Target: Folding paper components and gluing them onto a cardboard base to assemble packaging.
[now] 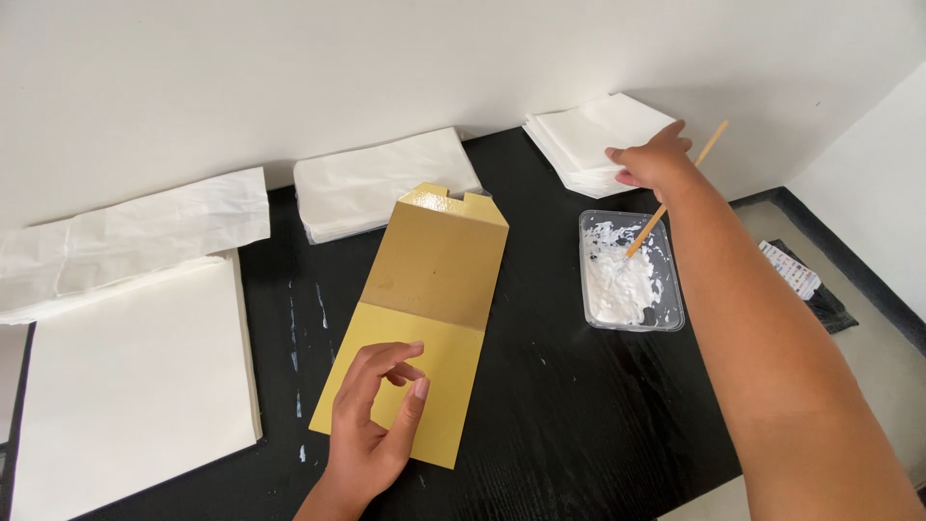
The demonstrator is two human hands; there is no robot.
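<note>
Black desk (579, 425) against a white wall. Left hand (371, 420) rests on the lower half of a gold folded card (434, 289), fingers curled loosely, thumb and forefinger tips close together, gripping nothing visible; the card lies flat mid-desk, its glossy notched flap pointing at the back edge. Right hand (654, 159) is stretched to the back right corner, fingertips on a stack of white sheets (588, 140), fingers closed around a thin wooden stick (675, 188). The stick's lower tip sits in a clear plastic tray (666, 314) of white paste, just right of the card. Second white stack (381, 183) at the back edge behind the card. Crumpled white paper (125, 236) and a large cream sheet pile (130, 376) along the left edge. Paste smears on the desk left of the card.
</note>
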